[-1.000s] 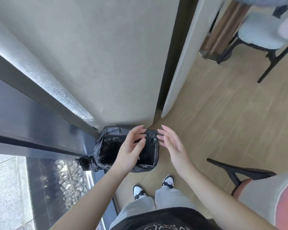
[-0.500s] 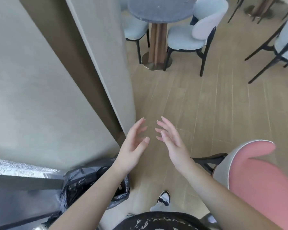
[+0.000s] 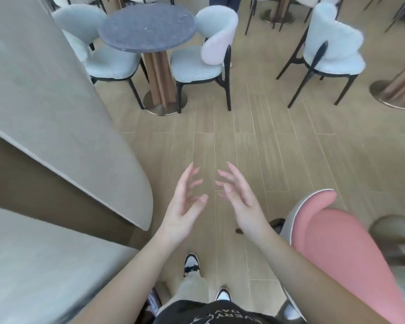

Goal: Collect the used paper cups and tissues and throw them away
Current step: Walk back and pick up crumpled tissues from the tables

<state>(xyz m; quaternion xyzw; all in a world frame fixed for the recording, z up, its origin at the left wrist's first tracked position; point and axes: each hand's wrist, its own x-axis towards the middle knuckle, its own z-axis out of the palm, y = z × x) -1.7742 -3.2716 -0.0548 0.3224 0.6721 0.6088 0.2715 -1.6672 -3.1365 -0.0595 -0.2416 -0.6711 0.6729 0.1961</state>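
Since the earlier frame the view had swung away from the black-bagged bin toward the café floor [image 3: 220,141], so the bin had almost left sight, with only a sliver of glossy black showing at the bottom edge. Both hands were held out at waist height over the floor, palms facing each other and apart, the left hand [image 3: 185,206] and right hand [image 3: 239,202] each empty with fingers spread and loosely bent. Ahead stood a round grey tabletop [image 3: 146,28] between pale blue chairs [image 3: 197,69], and a pink chair [image 3: 341,249] stood just beside the right arm; no cups or tissues were visible.
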